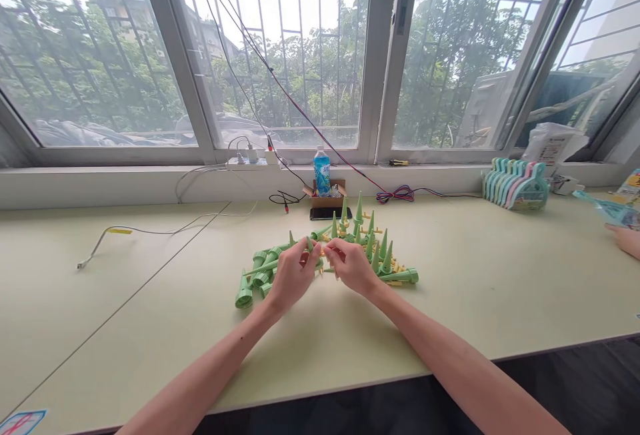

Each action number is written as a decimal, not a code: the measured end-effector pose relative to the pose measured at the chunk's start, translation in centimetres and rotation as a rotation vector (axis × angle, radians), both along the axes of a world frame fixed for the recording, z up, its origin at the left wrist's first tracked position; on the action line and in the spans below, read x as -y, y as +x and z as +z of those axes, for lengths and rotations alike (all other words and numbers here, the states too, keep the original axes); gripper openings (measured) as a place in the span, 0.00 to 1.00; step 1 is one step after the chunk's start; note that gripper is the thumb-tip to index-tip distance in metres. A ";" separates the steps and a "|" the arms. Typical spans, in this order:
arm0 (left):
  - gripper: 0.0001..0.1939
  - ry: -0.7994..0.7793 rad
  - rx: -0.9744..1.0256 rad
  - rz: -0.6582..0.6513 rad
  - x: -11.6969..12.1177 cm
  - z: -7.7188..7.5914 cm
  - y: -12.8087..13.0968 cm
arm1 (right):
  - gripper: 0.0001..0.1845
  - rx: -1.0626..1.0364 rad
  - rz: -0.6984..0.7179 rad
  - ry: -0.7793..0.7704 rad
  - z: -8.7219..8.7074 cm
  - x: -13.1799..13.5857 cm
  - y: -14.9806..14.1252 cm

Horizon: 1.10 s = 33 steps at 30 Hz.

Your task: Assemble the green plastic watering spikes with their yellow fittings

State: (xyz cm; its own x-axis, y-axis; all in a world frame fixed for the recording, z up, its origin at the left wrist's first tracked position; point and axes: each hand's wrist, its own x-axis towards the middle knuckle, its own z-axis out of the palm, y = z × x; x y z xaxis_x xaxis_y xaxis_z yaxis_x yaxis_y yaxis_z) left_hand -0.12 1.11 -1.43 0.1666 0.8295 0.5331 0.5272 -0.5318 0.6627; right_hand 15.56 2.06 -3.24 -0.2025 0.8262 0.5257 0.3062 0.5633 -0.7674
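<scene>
My left hand (pixel 294 273) is closed around a green plant watering spike (pixel 309 245), whose pointed tip shows above the fingers. Thumb and fingertips of my right hand (pixel 354 267) pinch together beside it, at a small yellow valve piece (pixel 322 253) that is mostly hidden. Left of my hands, several green watering spikes (pixel 244 297) lie in a loose heap. Behind and beyond my right hand, more green spikes (pixel 387 261) stand point up, with yellow valves (pixel 397 266) in or among them. One spike (pixel 405 276) lies on its side at the right end.
Behind the spikes are a black phone (pixel 331 213), a small cardboard box (pixel 327 201) and a blue bottle (pixel 322 171). Cables (pixel 400 193) run along the back. Hangers (pixel 515 185) stand at the right. Another person's hand (pixel 625 240) rests at the right edge of the table (pixel 480 275).
</scene>
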 end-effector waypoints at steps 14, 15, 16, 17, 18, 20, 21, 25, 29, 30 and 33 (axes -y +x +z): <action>0.14 -0.084 0.278 -0.007 -0.4 0.1 0.0 | 0.11 0.059 0.072 0.089 0.2 0.3 -0.1; 0.14 -0.084 0.278 -0.006 -0.4 0.0 0.0 | 0.11 0.059 0.073 0.091 0.1 0.2 -0.1; 0.13 -0.080 0.276 -0.005 -0.4 0.0 0.0 | 0.10 0.060 0.072 0.093 0.0 0.2 -0.1; 0.13 -0.074 0.273 -0.003 -0.4 0.1 0.0 | 0.10 0.063 0.070 0.095 -0.1 0.1 -0.1; 0.13 -0.068 0.266 -0.002 -0.4 0.1 0.0 | 0.09 0.067 0.069 0.096 -0.1 0.1 -0.1; 0.13 -0.057 0.249 0.002 -0.3 0.1 0.1 | 0.09 0.079 0.068 0.095 -0.2 0.0 0.0; 0.13 -0.051 0.239 0.004 -0.3 0.1 0.1 | 0.09 0.084 0.068 0.093 -0.2 0.0 0.0; 0.13 -0.025 0.187 0.021 -0.2 0.1 0.1 | 0.09 0.095 0.063 0.092 -0.2 0.0 0.0; 0.14 -0.016 0.137 0.023 0.0 0.2 0.2 | 0.09 0.103 0.053 0.096 -0.1 0.0 0.1; 0.14 -0.016 0.127 0.019 0.0 0.2 0.2 | 0.10 0.103 0.051 0.096 -0.1 0.0 0.1; 0.15 -0.006 0.088 0.016 0.1 0.1 0.2 | 0.12 0.103 0.055 0.082 0.0 0.0 0.2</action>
